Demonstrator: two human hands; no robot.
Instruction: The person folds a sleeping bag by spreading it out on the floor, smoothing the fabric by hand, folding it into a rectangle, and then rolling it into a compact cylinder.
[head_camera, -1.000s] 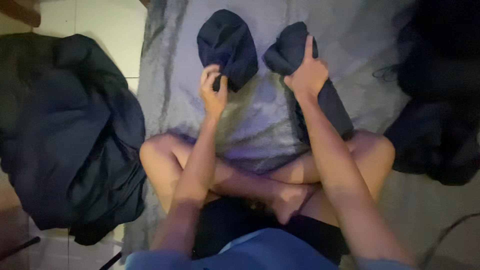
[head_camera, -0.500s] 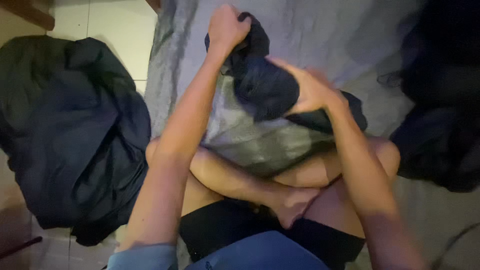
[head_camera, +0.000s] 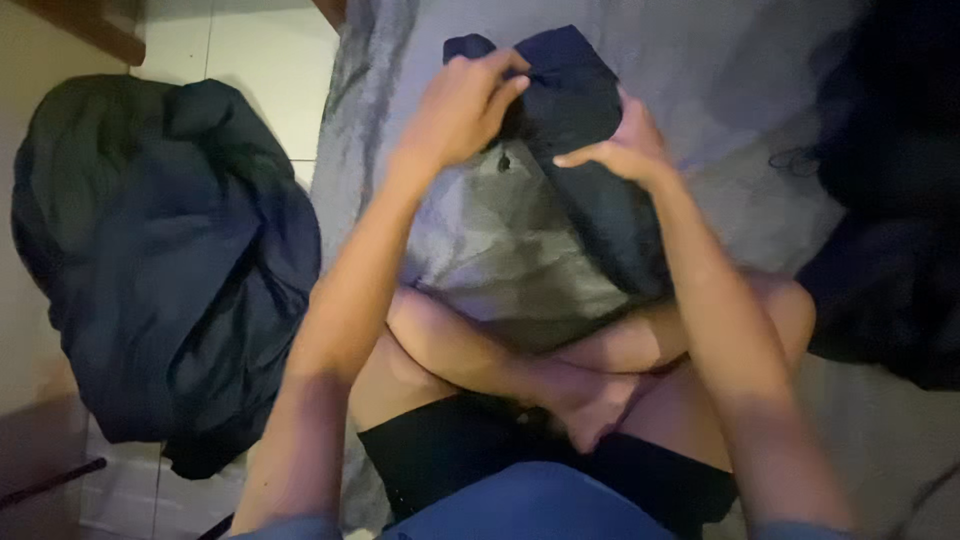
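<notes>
A dark navy garment (head_camera: 580, 150) lies bunched on a grey blanket (head_camera: 700, 70) just beyond my crossed legs. My left hand (head_camera: 462, 105) grips its upper left part, fingers curled into the cloth. Flat against the garment's right side rests my right hand (head_camera: 615, 150), fingers stretched leftward over the fold. A lighter grey piece of cloth (head_camera: 500, 240) shows under the garment, reaching down to my knees.
A big dark green-blue jacket or bag (head_camera: 160, 260) is heaped on the tiled floor at the left. Another pile of black clothing (head_camera: 890, 200) sits at the right edge of the blanket. A wooden furniture corner (head_camera: 95, 30) shows top left.
Both hands have come together over the dark garment, which was two separate ends a second ago and is now folded into one bundle. My left hand moved up and right.
</notes>
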